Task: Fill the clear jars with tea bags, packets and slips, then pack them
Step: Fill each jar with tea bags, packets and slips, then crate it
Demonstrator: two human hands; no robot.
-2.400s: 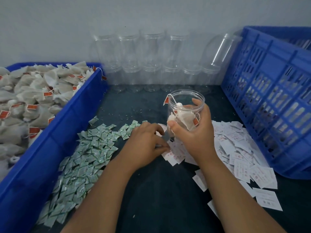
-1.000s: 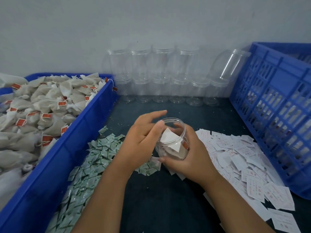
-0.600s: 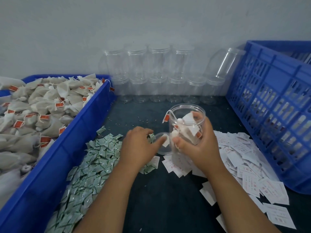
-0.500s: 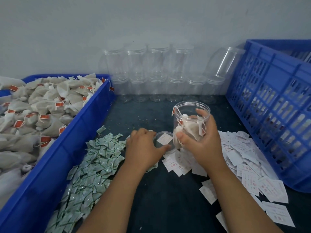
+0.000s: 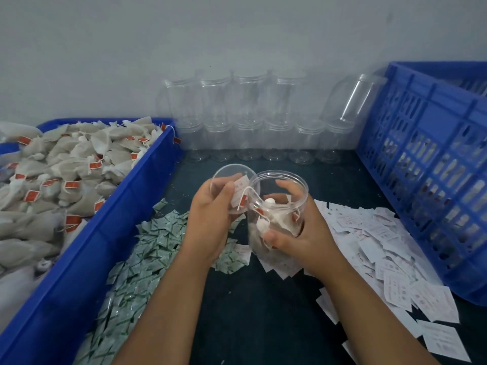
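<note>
Lid coming to the jar.

My right hand [image 5: 303, 233] is clasped round the jar [image 5: 276, 206], raised over the slips [image 5: 374, 233] and holding tea bags; my left hand [image 5: 210, 217] pinches the clear lid [image 5: 232, 180] with a slip against it. The jar looks light, thin and slick: I'd grip the mid-wall gently. Half a second back the lid lay on the table; now it is lifted beside the rim.

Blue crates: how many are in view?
2. One crate on the left holds tea bags; the other crate stands on the right, contents unclear.
</note>
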